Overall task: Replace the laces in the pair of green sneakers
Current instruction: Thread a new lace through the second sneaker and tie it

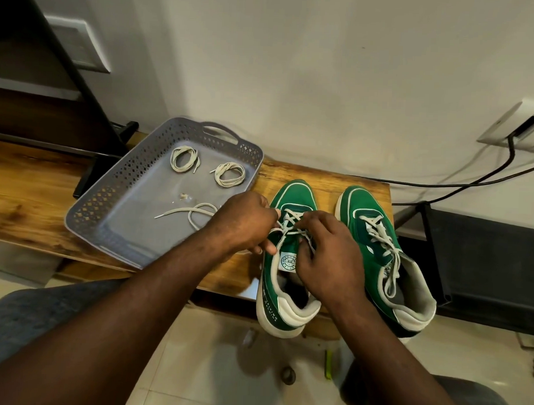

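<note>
Working lace (pixel 289 224) on left sneaker (pixel 284 263), which sat on surface (pixel 32 200) just right of grey tray (pixel 108 196). My left hand (pixel 244 222) and right hand (pixel 327 256) both pinched lace strands. Lace judged soft, limp, light; best taken near eyelets. Right sneaker (pixel 385 258) was laced, untouched.

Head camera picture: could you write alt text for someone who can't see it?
Two hands, left hand and right hand, work the white lace of the left green sneaker on a wooden bench. The other green sneaker stands beside it, laced. A grey tray to the left holds two coiled laces and one loose lace.
</note>
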Action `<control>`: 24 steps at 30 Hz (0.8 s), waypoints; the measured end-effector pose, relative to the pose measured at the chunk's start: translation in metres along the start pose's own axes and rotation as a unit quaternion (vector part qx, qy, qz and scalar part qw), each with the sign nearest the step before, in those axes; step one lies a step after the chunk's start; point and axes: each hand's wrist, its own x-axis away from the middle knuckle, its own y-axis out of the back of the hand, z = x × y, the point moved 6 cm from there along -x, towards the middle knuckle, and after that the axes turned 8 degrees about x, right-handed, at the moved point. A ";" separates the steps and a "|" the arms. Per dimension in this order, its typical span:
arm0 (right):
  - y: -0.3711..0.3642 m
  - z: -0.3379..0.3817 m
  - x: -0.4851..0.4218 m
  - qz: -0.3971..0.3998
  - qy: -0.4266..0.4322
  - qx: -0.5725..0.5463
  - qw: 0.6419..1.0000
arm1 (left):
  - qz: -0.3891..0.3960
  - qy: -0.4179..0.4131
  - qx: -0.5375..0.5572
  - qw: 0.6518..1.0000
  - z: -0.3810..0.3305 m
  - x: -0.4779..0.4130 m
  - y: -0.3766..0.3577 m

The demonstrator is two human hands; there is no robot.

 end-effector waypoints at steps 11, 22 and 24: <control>0.007 0.000 0.005 -0.053 -0.028 -0.007 0.998 | 0.026 -0.018 -0.009 0.999 -0.005 0.003 -0.006; 0.007 0.001 0.002 -0.048 -0.025 -0.005 0.999 | 0.042 -0.004 0.015 0.999 -0.008 0.003 0.000; 0.007 0.001 0.002 -0.036 -0.024 -0.027 0.999 | 0.020 -0.042 -0.041 0.998 -0.017 0.006 0.005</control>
